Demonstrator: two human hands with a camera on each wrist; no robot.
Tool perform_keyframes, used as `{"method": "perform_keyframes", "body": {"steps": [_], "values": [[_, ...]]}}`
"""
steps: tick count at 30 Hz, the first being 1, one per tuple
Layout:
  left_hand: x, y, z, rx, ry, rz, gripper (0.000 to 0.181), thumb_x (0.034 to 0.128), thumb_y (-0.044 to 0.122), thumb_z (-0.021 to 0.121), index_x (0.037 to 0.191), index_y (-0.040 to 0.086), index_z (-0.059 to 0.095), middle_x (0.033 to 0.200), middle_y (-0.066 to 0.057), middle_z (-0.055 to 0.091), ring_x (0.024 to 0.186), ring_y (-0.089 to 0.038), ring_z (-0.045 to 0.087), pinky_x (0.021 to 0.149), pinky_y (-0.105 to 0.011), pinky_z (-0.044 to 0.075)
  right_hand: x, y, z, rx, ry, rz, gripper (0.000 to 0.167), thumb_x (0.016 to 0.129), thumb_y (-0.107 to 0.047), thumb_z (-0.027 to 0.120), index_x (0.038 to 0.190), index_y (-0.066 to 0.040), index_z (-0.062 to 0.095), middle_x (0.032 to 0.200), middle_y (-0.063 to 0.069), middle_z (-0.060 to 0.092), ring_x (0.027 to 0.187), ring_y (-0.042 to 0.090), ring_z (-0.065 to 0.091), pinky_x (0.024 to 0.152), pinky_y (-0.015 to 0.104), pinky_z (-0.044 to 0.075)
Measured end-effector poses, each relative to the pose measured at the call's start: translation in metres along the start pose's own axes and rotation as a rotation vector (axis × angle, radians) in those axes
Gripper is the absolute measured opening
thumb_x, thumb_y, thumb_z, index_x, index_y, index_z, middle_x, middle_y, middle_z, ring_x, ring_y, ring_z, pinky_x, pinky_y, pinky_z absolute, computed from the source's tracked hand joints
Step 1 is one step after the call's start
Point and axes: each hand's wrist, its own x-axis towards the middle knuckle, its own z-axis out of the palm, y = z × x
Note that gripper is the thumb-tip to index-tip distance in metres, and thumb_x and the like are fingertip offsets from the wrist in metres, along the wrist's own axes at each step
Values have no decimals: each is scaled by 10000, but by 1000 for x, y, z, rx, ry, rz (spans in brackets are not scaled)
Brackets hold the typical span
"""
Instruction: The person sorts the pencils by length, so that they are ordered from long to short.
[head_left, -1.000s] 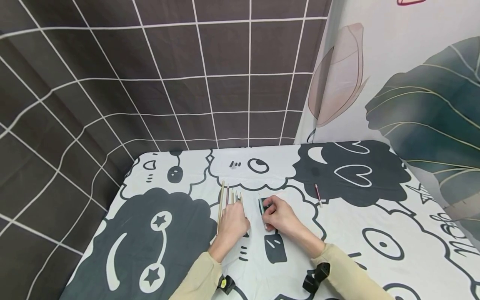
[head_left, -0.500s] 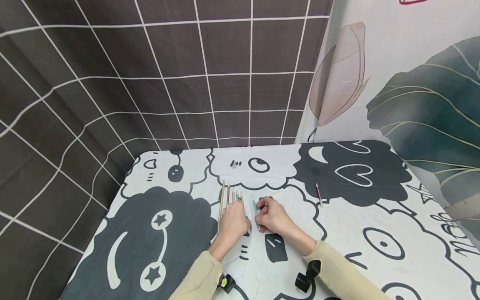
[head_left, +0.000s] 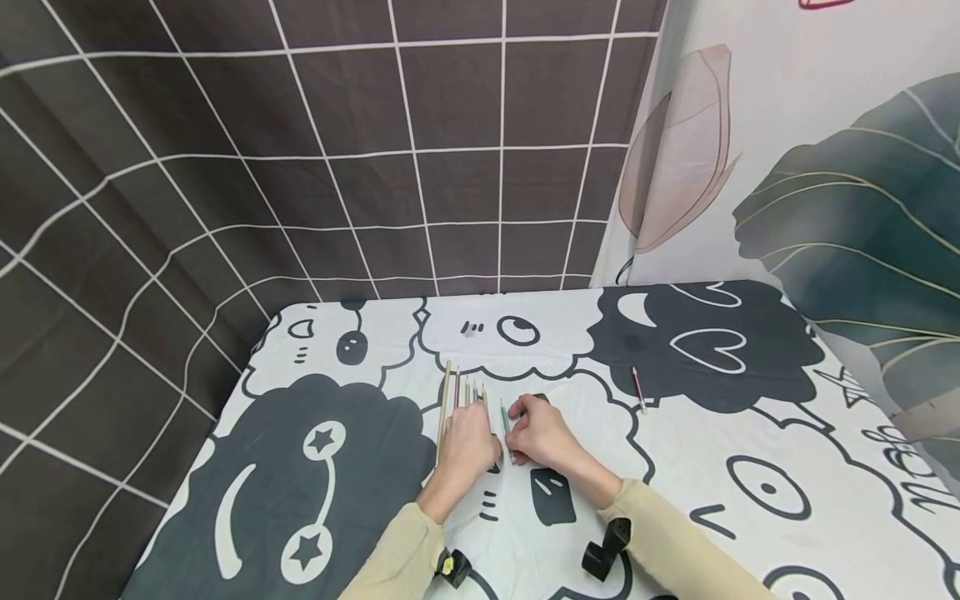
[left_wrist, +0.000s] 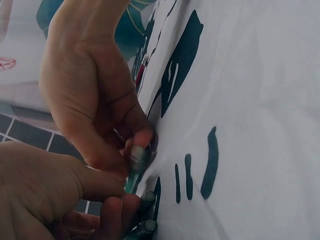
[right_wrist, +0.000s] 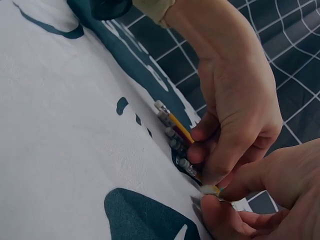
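Several pencils (head_left: 457, 388) lie side by side on the patterned cloth, points away from the person. My left hand (head_left: 468, 439) is over this row with its fingers bent down around the pencils. In the right wrist view, their eraser ends, one on a yellow pencil (right_wrist: 179, 124), stick out beside that hand's fingers. Just to the right, my right hand (head_left: 546, 433) pinches a green pencil (head_left: 506, 417) near the cloth, roughly in line with the row. The left wrist view shows its eraser end (left_wrist: 139, 154) close to the left thumb. The hands cover much of the pencils.
A dark red pencil (head_left: 637, 389) lies apart, farther right on the cloth (head_left: 660, 467). Behind the table hangs a dark grid-patterned curtain (head_left: 457, 192). A leaf-print curtain (head_left: 847, 225) borders the right side.
My right hand has moved left with the green pencil, bringing it close to the row. The left hand has stayed in place over the pencils.
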Motion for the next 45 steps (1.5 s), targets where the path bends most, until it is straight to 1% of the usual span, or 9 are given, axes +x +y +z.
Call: {"method": "perform_keyframes", "body": {"steps": [7,11,15,23,26,31,36,41,45], "values": [[0,0,0,2,-12,-6,158,678,-86,672,733,13,562,558,-48,507,422,-131,479,356,-250,352,1,-2,-1,-96,-18,-66,212,733,67,684,925,39,600,610,40,575,422,132,587,429,240,442],[-1,1,1,3,-7,3,162,674,-85,673,725,17,558,554,-43,499,421,-132,475,351,-248,344,0,-2,-1,-103,-13,-96,171,741,72,670,892,40,597,565,19,573,413,131,592,421,227,429],[0,0,2,2,-1,10,165,664,-88,672,721,17,558,545,-42,501,413,-130,476,344,-243,342,0,-1,-1,-84,-15,-116,145,756,78,662,880,50,592,531,15,585,415,129,599,419,225,431],[-1,1,2,-10,14,29,168,662,-103,665,733,10,564,563,-53,515,428,-136,477,350,-244,344,1,2,-4,-25,-23,-106,134,770,75,654,888,65,592,578,25,607,443,138,621,447,262,495],[-1,1,3,-9,21,39,176,667,-106,661,723,22,554,560,-46,506,431,-138,472,354,-250,341,0,3,-5,-1,-24,-91,110,778,70,633,879,53,592,590,35,611,453,149,627,453,282,514],[-1,0,3,-24,20,46,184,673,-109,644,712,39,541,550,-26,487,418,-124,459,346,-247,333,-3,5,-8,21,-15,-52,50,829,52,612,862,23,587,588,52,609,449,165,629,450,298,521],[-1,1,2,-48,4,25,178,675,-110,637,713,38,546,532,-14,477,391,-108,457,331,-234,331,-7,7,-16,44,23,-26,41,873,40,611,880,18,577,579,55,616,448,181,634,455,305,520],[1,2,1,-64,-1,4,157,682,-107,649,724,17,562,501,-14,470,361,-100,457,316,-235,346,-9,10,-31,61,88,1,52,890,30,635,897,21,584,588,70,617,447,197,626,465,319,529],[0,1,-1,-104,14,13,118,706,-98,662,773,-27,596,490,-19,476,343,-91,457,306,-230,358,-11,14,-42,45,130,-8,52,888,30,636,927,34,601,617,72,620,442,186,608,457,326,526]]}}
